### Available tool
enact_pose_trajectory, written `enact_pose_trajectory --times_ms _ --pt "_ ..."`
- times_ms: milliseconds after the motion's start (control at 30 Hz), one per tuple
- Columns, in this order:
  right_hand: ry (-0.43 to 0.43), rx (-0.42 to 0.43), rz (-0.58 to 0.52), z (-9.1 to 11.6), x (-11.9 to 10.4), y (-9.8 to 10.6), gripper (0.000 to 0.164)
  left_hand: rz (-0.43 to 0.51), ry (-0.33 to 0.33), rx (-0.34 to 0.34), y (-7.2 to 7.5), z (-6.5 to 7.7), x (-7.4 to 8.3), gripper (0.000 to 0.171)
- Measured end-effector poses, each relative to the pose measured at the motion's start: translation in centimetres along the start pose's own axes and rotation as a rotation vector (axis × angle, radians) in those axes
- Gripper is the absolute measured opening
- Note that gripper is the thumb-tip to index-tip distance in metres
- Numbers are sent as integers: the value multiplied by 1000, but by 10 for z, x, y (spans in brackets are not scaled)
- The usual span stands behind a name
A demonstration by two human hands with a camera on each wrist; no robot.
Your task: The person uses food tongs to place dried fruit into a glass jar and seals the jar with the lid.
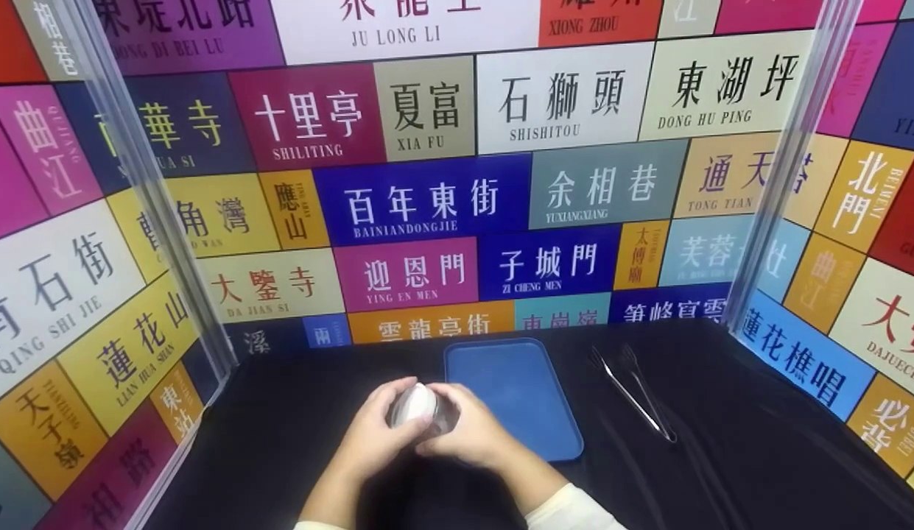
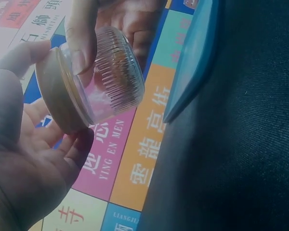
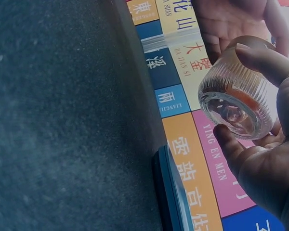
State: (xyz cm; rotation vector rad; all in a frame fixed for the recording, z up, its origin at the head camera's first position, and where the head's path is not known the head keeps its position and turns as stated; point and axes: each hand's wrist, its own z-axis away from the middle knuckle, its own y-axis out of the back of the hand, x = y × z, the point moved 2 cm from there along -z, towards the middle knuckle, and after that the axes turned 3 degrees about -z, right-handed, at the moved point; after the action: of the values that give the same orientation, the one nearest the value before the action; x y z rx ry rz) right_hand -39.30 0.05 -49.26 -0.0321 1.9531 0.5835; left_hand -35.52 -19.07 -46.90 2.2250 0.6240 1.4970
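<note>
Between my two hands, above the black cloth, is a clear ribbed glass jar (image 3: pixel 236 98) with a pale round lid (image 2: pixel 61 91). In the left wrist view my left hand (image 2: pixel 33 144) grips the lid around its edge, thumb on top and fingers below. My right hand (image 3: pixel 265 159) holds the ribbed body of the jar, its thumb lying along the side in the right wrist view. The jar is tilted on its side in the wrist views. From the head, my left hand (image 1: pixel 378 427) and right hand (image 1: pixel 468 434) cover most of the jar, with the white lid showing between them.
A blue tray (image 1: pixel 534 397) lies flat on the black cloth (image 1: pixel 294 427), just beyond my right hand. Metal tongs (image 1: pixel 637 397) rest to the right of it. Clear panel edges (image 1: pixel 162 191) and a wall of colourful street-name signs (image 1: pixel 420 206) surround the table.
</note>
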Motion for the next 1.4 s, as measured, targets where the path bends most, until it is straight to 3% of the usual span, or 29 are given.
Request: enact_pose_trajectory --times_ms 200,367,433,667,867,1233,1400 --pt "3 -9 4 1 -1 0 97 95 -82 -45 1 1 -1 68" --pt "4 -6 -5 2 -2 0 95 156 -87 -78 0 2 -1 71" --pt "8 -2 0 1 -2 0 94 123 -69 -62 -1 2 0 72" --pt "10 4 -12 -1 -1 1 94 -141 78 35 -3 2 8 82" --pt "9 -3 -1 0 0 1 94 -171 80 33 -4 2 11 81" --pt "8 -18 7 0 0 1 96 77 -83 -41 -3 1 0 69" --pt "16 -25 16 0 0 0 97 169 -121 -87 -3 2 -2 71"
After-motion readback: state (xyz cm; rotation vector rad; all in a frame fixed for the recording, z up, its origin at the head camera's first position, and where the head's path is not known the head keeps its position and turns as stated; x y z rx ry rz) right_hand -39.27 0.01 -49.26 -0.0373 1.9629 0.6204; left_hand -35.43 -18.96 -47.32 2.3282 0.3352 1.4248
